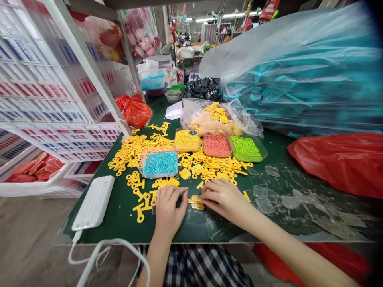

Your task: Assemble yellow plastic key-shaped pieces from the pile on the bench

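Four bead trays [159, 162], perhaps 200 yellow shapes [140, 149]

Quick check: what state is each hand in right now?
Left hand: loosely curled, holding nothing visible.
Right hand: fingertips on a stack of yellow plastic pieces; whether it grips them cannot be told.

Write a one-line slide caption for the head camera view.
Left hand and right hand flank a yellow plastic piece on a green table, near a tray of blue beads.
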Demonstrator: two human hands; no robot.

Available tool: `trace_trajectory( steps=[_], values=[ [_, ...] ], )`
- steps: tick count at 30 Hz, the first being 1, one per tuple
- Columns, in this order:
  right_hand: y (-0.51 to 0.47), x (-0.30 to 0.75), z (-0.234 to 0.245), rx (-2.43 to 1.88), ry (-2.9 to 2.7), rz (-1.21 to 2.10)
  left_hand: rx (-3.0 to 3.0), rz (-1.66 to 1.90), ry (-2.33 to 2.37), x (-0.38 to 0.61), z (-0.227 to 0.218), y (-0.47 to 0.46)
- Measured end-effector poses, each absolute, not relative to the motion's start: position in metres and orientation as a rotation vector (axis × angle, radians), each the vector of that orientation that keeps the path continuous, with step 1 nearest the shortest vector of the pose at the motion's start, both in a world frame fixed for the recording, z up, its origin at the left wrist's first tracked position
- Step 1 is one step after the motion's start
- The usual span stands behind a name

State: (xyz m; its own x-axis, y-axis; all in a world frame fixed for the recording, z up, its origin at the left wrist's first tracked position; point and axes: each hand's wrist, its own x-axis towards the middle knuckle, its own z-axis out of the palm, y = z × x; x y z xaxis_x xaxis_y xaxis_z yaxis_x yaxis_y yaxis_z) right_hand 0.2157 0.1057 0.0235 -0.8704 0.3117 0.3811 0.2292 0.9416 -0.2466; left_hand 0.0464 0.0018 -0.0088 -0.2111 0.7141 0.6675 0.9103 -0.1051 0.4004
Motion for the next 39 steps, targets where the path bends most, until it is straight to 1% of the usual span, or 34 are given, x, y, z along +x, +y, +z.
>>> trace_trajectory(
  steps=[3,7,18,26,30,39],
  values=[
    [0.098,0.221,0.002,-0.444,-2.621,0.324,-1.836,-1.191,-1.922,0.047,-0.01,0.001],
    [0.096,0.218,-0.007,-0.432,-2.583,0.283,-1.861,-1.169,-1.929,0.048,-0.01,0.0],
    [0.097,0.217,-0.015,-0.448,-2.564,0.22,-1.94,-1.14,-1.953,0.048,-0.012,-0.001],
    [0.102,0.229,-0.012,-0.564,-2.54,0.302,-2.069,-1.009,-2.013,0.049,-0.015,-0.001],
    [0.104,0.233,-0.015,-0.636,-2.536,0.292,-2.1,-0.952,-2.061,0.05,-0.014,0.0],
    [0.102,0.227,-0.015,-0.609,-2.47,0.296,-2.121,-0.861,-2.05,0.051,-0.012,0.005]
  ],
)
